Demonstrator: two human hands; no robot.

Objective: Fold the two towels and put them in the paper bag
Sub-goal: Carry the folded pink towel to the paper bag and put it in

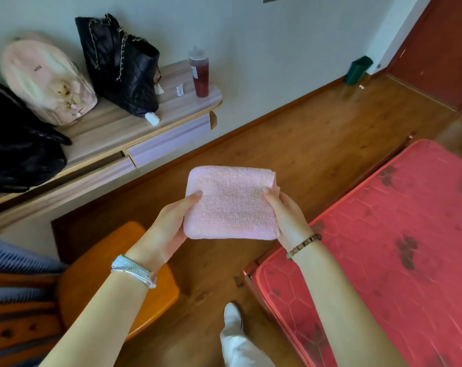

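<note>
Currently both forearms reach fwd from the bottom edge, wrists angled inward so the hands face each other at mid-frame. L hand point(169, 221), w/ a silver bracelet point(134, 270) on its wrist, grips the left edge of a folded pink towel point(231, 202): L thumb point(195, 196) lies on top near the far-left corner, the other fingers go under the cloth & are hidden. R hand point(285, 215), w/ a bead bracelet point(304, 245), mirrors it on the right edge, R thumb point(270, 194) pressed on top, fingers tucked beneath. Both grips pinch the towel btwn thumb & fingers; neither hand is spread. Towel is a neat, thick square, layers showing at its far-right corner, held roughly flat in the air above the wood floor point(317, 133). It sits btwn the two hands, left of the red table point(383, 234) & beyond the orange stool point(92, 260), touching neither.
</note>
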